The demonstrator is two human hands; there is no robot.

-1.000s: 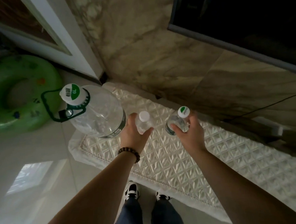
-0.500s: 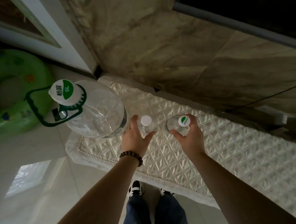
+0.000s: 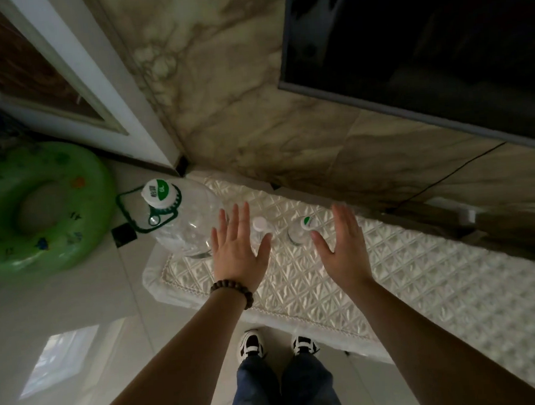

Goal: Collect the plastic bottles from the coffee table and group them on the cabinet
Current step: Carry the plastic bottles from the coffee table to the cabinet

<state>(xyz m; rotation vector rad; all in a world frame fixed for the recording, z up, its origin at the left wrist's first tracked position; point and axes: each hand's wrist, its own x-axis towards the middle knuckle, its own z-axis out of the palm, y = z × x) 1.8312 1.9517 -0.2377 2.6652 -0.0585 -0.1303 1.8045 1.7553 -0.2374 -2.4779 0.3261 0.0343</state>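
Left hand (image 3: 236, 251) flat, fingers straight and spread, holding nothing, palm down above the cabinet top; beaded bracelet (image 3: 231, 288) on that wrist; right hand (image 3: 344, 247) likewise flat with fingers extended, gripping nothing. Small bottle with plain white cap (image 3: 260, 226) upright on the quilted white cover (image 3: 421, 274), just beyond the left thumb, partly hidden by the hand; contact with the hand not discernible. Second small bottle with green-and-white cap (image 3: 301, 231) upright just beside it to the right, near the right thumb tip, apart from the palm. Large clear water jug (image 3: 183, 226) with green carry handle and green-white cap at the cover's left end, close to the white-capped bottle, left fingers overlapping its outline in view. All three bottles grouped at the left end of the cabinet (image 3: 497, 235), against the marble-pattern wall (image 3: 237, 94). Dark TV screen (image 3: 422, 36) mounted above right; black cable (image 3: 446, 175) running down the wall below it. Green inflatable swim ring (image 3: 41, 210) on the floor far left, beside a white door frame (image 3: 96, 87). Black-and-white sneakers (image 3: 278, 347) and blue jeans at bottom centre, toes just short of the cover's front edge.
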